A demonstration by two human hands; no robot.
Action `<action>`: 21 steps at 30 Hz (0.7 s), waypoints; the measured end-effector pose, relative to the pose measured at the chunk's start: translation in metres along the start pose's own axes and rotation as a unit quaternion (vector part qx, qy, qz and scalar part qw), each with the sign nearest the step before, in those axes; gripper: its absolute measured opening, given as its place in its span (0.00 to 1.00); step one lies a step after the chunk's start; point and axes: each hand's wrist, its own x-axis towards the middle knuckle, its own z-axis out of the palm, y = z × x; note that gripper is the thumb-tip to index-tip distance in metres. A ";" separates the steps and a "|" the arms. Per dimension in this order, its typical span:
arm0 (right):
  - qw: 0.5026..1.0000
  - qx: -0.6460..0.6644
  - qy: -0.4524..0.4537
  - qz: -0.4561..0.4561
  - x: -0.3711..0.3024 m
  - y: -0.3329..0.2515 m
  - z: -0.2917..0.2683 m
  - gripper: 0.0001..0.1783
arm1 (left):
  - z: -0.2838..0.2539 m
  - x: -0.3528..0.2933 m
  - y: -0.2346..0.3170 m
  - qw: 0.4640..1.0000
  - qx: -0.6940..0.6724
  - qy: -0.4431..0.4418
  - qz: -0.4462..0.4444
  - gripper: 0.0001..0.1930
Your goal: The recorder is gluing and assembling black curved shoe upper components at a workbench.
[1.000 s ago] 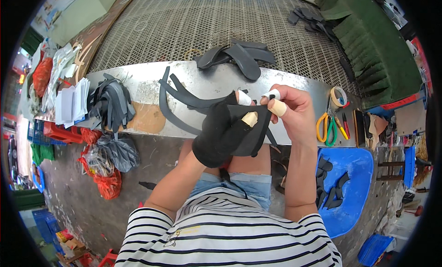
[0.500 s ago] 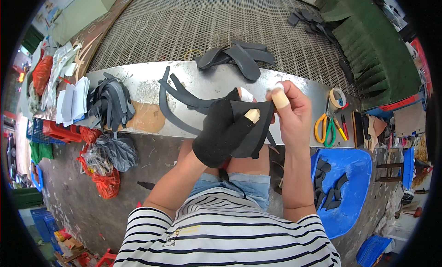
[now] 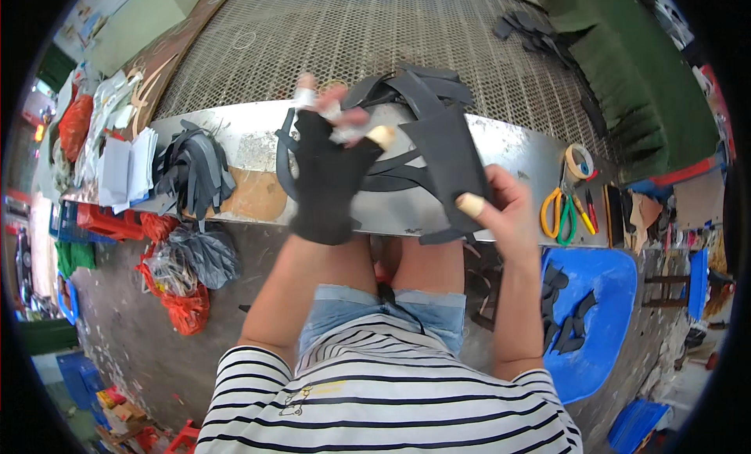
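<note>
A: Start with the left hand.
B: Black fingerless glove, pale wraps on some digits. Fingers spread apart, their ends blurred. Positioned over the left-middle of the bench. Contact with what lies beneath: cannot tell.

A: Right hand?
B: Bare, tan wrap on the thumb. Pinching a dark panel low on its right edge, thumb on the upper face, fingers at the side and behind.

A: Panel's position?
B: Over the middle of the bench, slanting between far and near edges. Lower end reaches the near edge. Upper end overlaps, in view, a pile of dark pieces at the far edge; touching or apart, cannot tell.

A: Between the hands?
B: Curved dark strips on the metal, partly hidden by glove and panel.

A: Beyond the far edge?
B: Wire mesh, with a second dark heap toward its right side.

A: Left end of the bench?
B: White papers, then a bundle of grey strips hanging past the near edge, a brown sheet just right of it.

A: Right end?
B: Tape roll toward the far corner; yellow-orange and green scissor handles toward the near edge, one pair or two unclear. A slim red tool beside them.

A: Floor?
B: Blue tub below the right end, dark offcuts inside.
</note>
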 end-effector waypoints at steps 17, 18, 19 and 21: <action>0.991 -0.043 -0.107 -0.065 -0.017 -0.010 -0.064 0.17 | -0.023 -0.019 0.015 0.911 0.182 -0.340 -0.143 0.23; 0.971 -0.015 -0.240 -0.003 -0.019 0.008 -0.055 0.18 | -0.021 -0.019 0.013 0.922 0.117 -0.332 -0.163 0.24; 0.984 0.065 -0.163 0.016 -0.024 0.032 -0.039 0.20 | -0.017 -0.019 0.013 0.921 0.114 -0.336 -0.164 0.24; 0.985 0.149 -0.082 0.035 -0.022 0.042 -0.001 0.23 | -0.016 -0.020 0.019 0.903 0.057 -0.372 -0.209 0.26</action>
